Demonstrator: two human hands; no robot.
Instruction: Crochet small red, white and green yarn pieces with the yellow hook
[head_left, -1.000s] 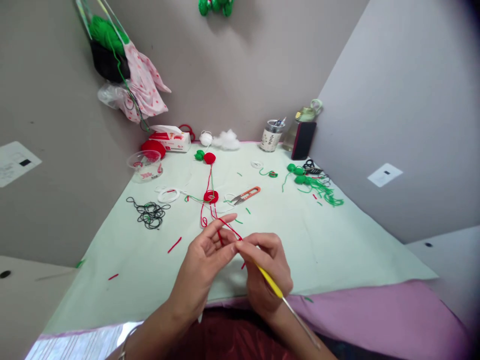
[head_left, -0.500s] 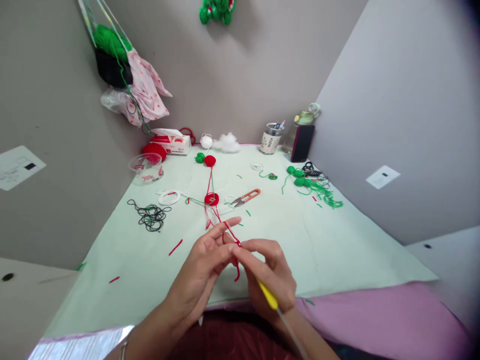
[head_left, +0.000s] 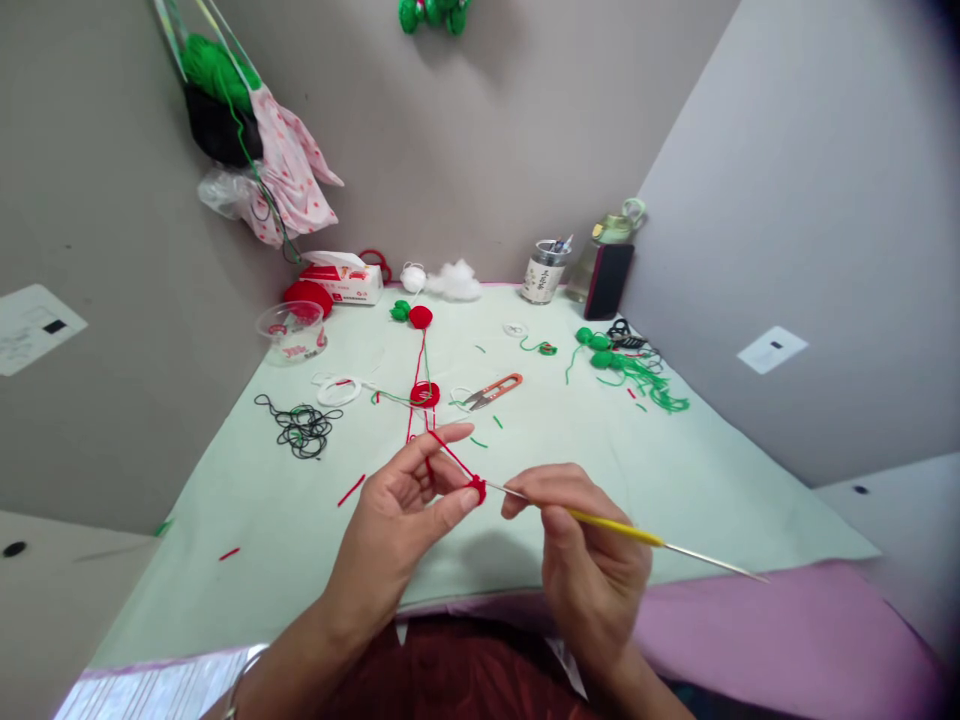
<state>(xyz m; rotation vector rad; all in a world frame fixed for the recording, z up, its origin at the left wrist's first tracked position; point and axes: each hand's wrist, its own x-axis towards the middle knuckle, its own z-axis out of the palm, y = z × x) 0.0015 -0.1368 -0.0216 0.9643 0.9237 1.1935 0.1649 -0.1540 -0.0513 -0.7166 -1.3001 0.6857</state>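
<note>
Between thumb and fingertips, my left hand (head_left: 401,505) pinches a small red crochet piece (head_left: 477,489). Its index finger is stretched out, with red yarn (head_left: 452,455) running over it to the piece. My right hand (head_left: 589,545) grips a crochet hook (head_left: 616,527) with a yellow handle, held like a pen. The hook's thin metal tip meets the edge of the red piece; whether it passes through a stitch I cannot tell. Strands of red yarn lead up the table to a red ring-shaped coil (head_left: 424,394) and a red yarn ball (head_left: 421,317).
Orange-handled thread snips (head_left: 495,391) lie beyond my hands. A tangle of black cord (head_left: 300,427) and a white ring (head_left: 340,391) are at left. Green yarn pieces (head_left: 637,375) lie at right. A clear plastic tub (head_left: 296,335), tissue box (head_left: 345,282), pen holder (head_left: 544,273) and phone (head_left: 609,282) stand farther back.
My right hand has moved right, away from my left fingers, and the hook has swung from pointing down toward me to nearly sideways. The red piece now shows at my left fingertips.
</note>
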